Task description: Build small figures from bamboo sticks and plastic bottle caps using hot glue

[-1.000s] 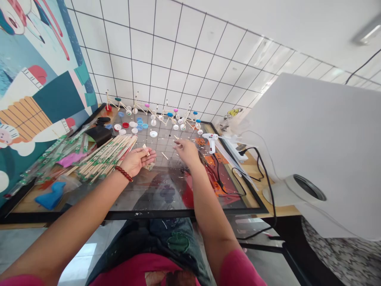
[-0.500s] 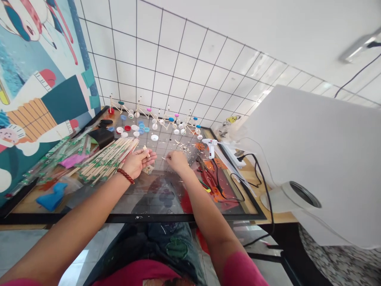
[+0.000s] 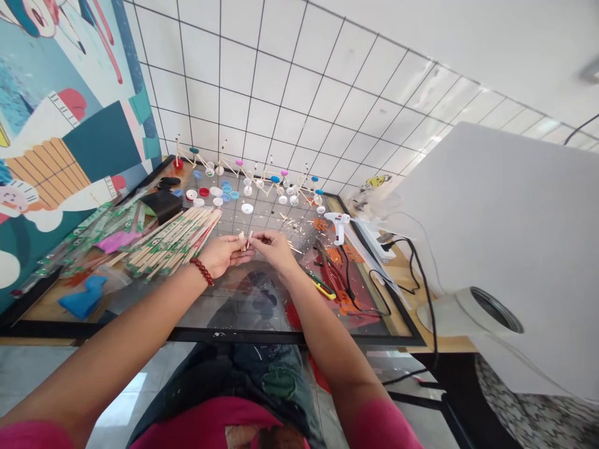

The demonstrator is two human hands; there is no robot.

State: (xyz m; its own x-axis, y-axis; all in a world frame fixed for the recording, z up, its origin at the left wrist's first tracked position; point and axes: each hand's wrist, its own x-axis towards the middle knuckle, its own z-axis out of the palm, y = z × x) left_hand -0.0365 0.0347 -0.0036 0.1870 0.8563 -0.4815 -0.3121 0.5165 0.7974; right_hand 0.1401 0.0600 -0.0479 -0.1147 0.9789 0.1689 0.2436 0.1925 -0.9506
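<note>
Over the middle of the glass-topped table, my left hand (image 3: 225,254) holds a few short wooden stick pieces (image 3: 242,239) between thumb and fingers. Right beside it, my right hand (image 3: 276,251) pinches another short stick piece (image 3: 249,237), and the fingertips of both hands nearly meet. Left of my hands lies a pile of wrapped wooden sticks (image 3: 168,246). Small wood scraps (image 3: 292,223) are scattered behind my right hand. A white bottle cap (image 3: 247,209) lies behind my hands, and several stick-and-cap figures (image 3: 275,179) stand along the back.
A white glue gun (image 3: 337,226) stands at the right with its black cable. Near it lie red-handled pliers (image 3: 330,268) and a yellow-green cutter (image 3: 321,285). A blue object (image 3: 84,298) and black frame edge (image 3: 224,334) are nearer. A white cylinder (image 3: 468,310) is far right.
My right hand has moved left and up to meet my left hand, bringing its stick piece beside the others. The camera view has shifted slightly.
</note>
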